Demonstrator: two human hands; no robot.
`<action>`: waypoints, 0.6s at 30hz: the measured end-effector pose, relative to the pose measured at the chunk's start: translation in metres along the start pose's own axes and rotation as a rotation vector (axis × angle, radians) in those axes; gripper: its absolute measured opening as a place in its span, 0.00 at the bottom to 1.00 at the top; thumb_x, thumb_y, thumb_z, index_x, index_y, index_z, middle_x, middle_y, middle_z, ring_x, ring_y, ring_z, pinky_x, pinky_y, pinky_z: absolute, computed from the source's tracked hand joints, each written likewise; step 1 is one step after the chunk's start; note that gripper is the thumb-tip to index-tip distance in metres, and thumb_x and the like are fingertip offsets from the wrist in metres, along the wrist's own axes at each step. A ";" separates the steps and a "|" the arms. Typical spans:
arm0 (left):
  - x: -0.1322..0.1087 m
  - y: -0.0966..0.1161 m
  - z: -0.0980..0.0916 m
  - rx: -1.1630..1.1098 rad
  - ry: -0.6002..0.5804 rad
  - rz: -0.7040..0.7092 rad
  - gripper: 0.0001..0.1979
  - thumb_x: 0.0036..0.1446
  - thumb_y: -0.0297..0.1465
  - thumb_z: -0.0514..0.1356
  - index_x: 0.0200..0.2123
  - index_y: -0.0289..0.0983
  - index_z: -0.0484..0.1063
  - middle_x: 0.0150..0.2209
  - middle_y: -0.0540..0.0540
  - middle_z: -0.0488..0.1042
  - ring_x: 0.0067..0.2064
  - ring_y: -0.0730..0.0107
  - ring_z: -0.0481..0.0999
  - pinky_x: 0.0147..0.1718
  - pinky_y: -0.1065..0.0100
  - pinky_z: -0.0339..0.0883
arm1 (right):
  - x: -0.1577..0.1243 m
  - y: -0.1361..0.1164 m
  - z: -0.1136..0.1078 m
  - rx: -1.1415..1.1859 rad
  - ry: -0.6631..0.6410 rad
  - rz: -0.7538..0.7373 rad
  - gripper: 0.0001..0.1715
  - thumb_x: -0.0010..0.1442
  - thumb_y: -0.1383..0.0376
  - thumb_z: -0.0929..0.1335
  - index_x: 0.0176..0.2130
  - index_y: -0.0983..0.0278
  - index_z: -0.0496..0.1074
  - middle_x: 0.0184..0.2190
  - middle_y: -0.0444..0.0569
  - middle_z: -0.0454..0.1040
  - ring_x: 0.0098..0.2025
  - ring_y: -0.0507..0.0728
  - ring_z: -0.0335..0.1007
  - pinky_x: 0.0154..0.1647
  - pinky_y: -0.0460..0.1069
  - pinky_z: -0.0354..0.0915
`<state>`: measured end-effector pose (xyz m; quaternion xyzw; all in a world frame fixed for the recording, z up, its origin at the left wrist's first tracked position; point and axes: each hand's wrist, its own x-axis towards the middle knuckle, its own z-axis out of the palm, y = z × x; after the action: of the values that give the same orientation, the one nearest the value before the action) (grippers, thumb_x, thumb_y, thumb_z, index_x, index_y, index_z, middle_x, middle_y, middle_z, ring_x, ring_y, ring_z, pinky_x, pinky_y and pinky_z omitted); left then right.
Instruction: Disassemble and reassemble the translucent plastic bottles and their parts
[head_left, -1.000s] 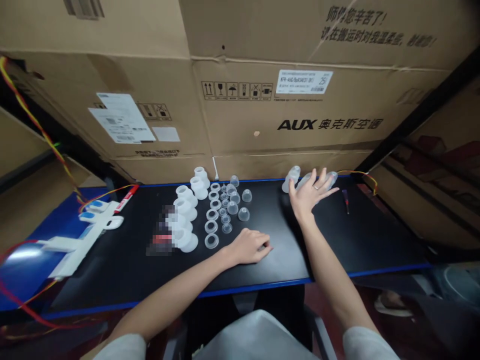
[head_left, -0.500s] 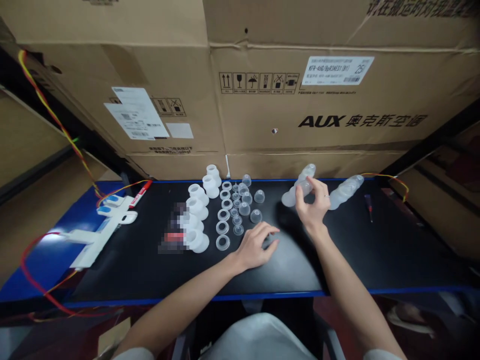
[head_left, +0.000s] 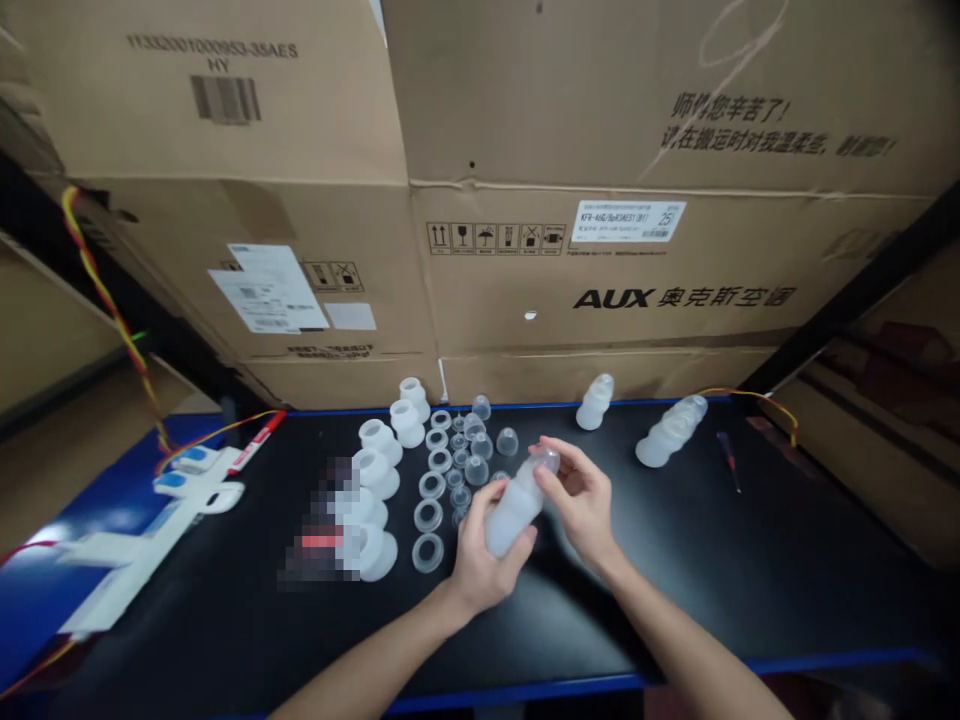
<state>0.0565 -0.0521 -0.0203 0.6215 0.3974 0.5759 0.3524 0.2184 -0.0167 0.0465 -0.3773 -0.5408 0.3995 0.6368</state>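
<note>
Cardboard box point(head_left: 487, 275), upper frame; black bench point(head_left: 712, 570), lower frame. Left hand point(head_left: 478, 560) clamped round the body, right hand point(head_left: 583, 500) closed on the clear top point(head_left: 549, 460), of one white bottle point(head_left: 514, 515) (tilted), lower centre. Clear rings point(head_left: 422, 487), left of centre.

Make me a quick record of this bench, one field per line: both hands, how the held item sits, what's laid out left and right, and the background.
Left hand: wrapped around the lower part of a bottle
Right hand: at the bottle's clear cap
Bottle pose: tilted, cap end pointing away and to the right
Left side: white open-topped containers, clear rings, clear domes, power strip, red marker
Right side: more capped bottles, screwdriver
Surface: black table with blue edging
Background: printed cardboard
</note>
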 end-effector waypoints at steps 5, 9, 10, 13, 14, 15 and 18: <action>0.013 0.015 -0.002 -0.596 -0.250 -0.389 0.27 0.66 0.47 0.65 0.56 0.32 0.72 0.41 0.37 0.84 0.33 0.56 0.86 0.33 0.61 0.79 | 0.017 0.000 -0.015 0.222 -0.074 0.139 0.25 0.61 0.53 0.81 0.54 0.58 0.83 0.50 0.56 0.86 0.46 0.66 0.87 0.47 0.60 0.82; 0.029 0.016 -0.002 -0.948 -0.394 -0.578 0.26 0.65 0.48 0.62 0.49 0.28 0.76 0.34 0.37 0.83 0.21 0.63 0.79 0.22 0.68 0.67 | 0.022 -0.002 -0.014 0.354 -0.061 0.156 0.25 0.59 0.51 0.82 0.52 0.57 0.82 0.51 0.55 0.86 0.44 0.67 0.87 0.50 0.64 0.82; 0.034 0.015 -0.002 -1.023 -0.456 -0.638 0.28 0.65 0.49 0.61 0.48 0.27 0.77 0.33 0.37 0.83 0.19 0.65 0.78 0.20 0.68 0.65 | 0.022 -0.003 -0.012 0.381 -0.052 0.151 0.24 0.59 0.51 0.82 0.51 0.57 0.82 0.51 0.54 0.86 0.44 0.67 0.87 0.50 0.65 0.82; 0.042 0.011 -0.005 -1.218 -0.625 -0.779 0.33 0.65 0.52 0.57 0.48 0.24 0.79 0.30 0.38 0.81 0.17 0.67 0.73 0.17 0.68 0.60 | 0.024 -0.012 -0.011 0.439 -0.054 0.118 0.23 0.59 0.52 0.82 0.50 0.56 0.81 0.50 0.53 0.86 0.45 0.68 0.87 0.54 0.69 0.81; 0.042 0.010 -0.006 -1.267 -0.665 -0.792 0.34 0.65 0.53 0.56 0.48 0.24 0.79 0.29 0.39 0.81 0.15 0.68 0.70 0.16 0.68 0.58 | 0.028 -0.017 -0.016 0.449 -0.040 0.093 0.22 0.60 0.52 0.82 0.51 0.55 0.81 0.50 0.53 0.85 0.45 0.67 0.87 0.56 0.69 0.80; 0.041 0.008 -0.007 -1.303 -0.723 -0.796 0.34 0.64 0.53 0.57 0.47 0.24 0.80 0.28 0.40 0.80 0.14 0.69 0.68 0.15 0.68 0.57 | 0.034 -0.022 -0.024 0.458 -0.001 0.045 0.22 0.60 0.53 0.82 0.51 0.55 0.81 0.50 0.52 0.85 0.46 0.66 0.87 0.58 0.69 0.79; 0.031 0.005 -0.007 -1.276 -0.958 -0.790 0.33 0.57 0.52 0.62 0.44 0.23 0.81 0.26 0.37 0.80 0.14 0.66 0.69 0.16 0.66 0.59 | 0.062 -0.036 -0.069 0.445 0.265 -0.258 0.21 0.57 0.57 0.82 0.49 0.54 0.80 0.49 0.47 0.83 0.50 0.61 0.84 0.65 0.66 0.75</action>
<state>0.0504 -0.0268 -0.0020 0.2983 -0.0038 0.2022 0.9328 0.2960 0.0224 0.0946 -0.2055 -0.3954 0.3712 0.8146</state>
